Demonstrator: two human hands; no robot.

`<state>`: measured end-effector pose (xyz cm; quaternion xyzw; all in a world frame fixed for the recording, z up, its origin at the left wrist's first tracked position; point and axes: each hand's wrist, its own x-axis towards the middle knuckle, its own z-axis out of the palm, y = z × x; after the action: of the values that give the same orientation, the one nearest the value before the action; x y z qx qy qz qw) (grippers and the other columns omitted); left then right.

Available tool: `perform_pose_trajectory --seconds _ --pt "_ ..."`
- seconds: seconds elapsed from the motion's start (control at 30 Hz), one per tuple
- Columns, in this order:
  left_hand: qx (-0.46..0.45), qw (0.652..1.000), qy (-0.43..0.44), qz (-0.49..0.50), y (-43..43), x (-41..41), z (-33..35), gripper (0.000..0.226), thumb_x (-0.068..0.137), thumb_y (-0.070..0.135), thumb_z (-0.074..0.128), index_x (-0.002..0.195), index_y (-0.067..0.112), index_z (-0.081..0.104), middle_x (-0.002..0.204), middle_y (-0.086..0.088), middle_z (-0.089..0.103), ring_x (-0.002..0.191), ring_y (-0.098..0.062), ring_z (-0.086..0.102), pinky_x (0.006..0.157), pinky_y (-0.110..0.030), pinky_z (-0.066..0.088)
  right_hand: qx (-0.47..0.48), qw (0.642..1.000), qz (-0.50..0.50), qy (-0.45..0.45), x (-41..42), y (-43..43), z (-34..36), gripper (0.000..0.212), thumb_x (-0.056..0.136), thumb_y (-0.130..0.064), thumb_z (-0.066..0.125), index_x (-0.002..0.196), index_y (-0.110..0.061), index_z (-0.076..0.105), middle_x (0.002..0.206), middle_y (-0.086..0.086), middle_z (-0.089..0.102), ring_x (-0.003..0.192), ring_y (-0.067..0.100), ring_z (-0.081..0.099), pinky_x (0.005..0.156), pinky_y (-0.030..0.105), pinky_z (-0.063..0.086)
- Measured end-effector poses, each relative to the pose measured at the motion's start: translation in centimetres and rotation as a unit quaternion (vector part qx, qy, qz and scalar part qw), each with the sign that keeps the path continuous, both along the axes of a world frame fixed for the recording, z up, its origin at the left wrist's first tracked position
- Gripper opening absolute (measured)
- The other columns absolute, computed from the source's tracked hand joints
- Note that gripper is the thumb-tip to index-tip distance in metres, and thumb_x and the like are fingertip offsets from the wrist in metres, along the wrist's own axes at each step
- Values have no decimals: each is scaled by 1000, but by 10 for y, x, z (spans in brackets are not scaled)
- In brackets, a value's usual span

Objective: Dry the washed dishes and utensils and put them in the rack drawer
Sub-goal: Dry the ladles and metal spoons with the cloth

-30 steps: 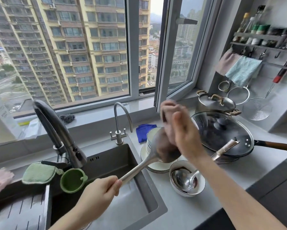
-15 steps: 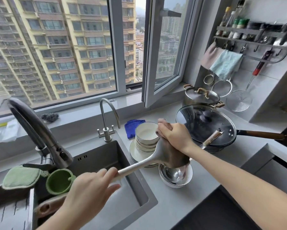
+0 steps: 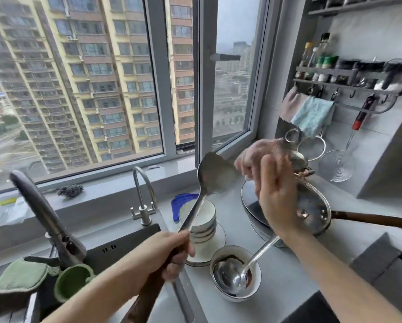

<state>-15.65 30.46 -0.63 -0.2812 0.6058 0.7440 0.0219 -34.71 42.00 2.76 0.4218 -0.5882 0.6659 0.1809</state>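
Spatula (image 3: pixel 215 173) blade raised mid-frame, open air around it, just clear of cloth (image 3: pixel 257 152) to its right. Left hand (image 3: pixel 165 255) fingers wrapped round handle, lower centre; handle end cut off. Right hand (image 3: pixel 277 197) clutches cloth, blurred.

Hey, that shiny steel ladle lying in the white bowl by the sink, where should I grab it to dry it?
I'd grip the shiny steel ladle by its slim handle, on the raised stretch clear of the rim of the white bowl. Come from above and the right: the scoop lies sunk in the bowl, while the handle slants up toward the lidded wok, leaving finger room.
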Motion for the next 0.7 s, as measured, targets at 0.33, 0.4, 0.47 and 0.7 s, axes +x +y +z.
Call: perform_pose_trajectory --seconds 0.33,0.4,0.47,0.7 --pt "62 993 -12 -99 61 -34 10 51 100 24 35 54 10 53 40 4 25 27 -3 25 31 -6 22 231 918 41 321 -73 9 -80 43 101 -32 38 104 4 63 93 16 69 87 27 66 113 46 27" --pt "30 994 -17 -105 66 -39 9 48 99 25 36 56 10 50 40 4 26 27 -4 26 31 -6 22 255 897 16 361 -78 13 -75 46 100 -32 37 102 6 64 93 15 69 87 26 66 112 49 26" --pt "-9 990 -37 -135 66 -39 11 43 99 27 37 62 8 47 39 4 28 26 -6 28 31 -8 22 278 896 -25 345 -89 18 -65 42 99 -31 42 102 4 65 92 13 69 87 24 66 115 48 22" --pt "-220 952 -77 -199 49 -29 18 41 98 32 42 69 9 60 43 3 37 31 -12 35 35 -20 28 269 936 -213 85 -152 94 -3 35 96 -20 51 118 6 58 122 21 61 116 36 57 112 46 29"
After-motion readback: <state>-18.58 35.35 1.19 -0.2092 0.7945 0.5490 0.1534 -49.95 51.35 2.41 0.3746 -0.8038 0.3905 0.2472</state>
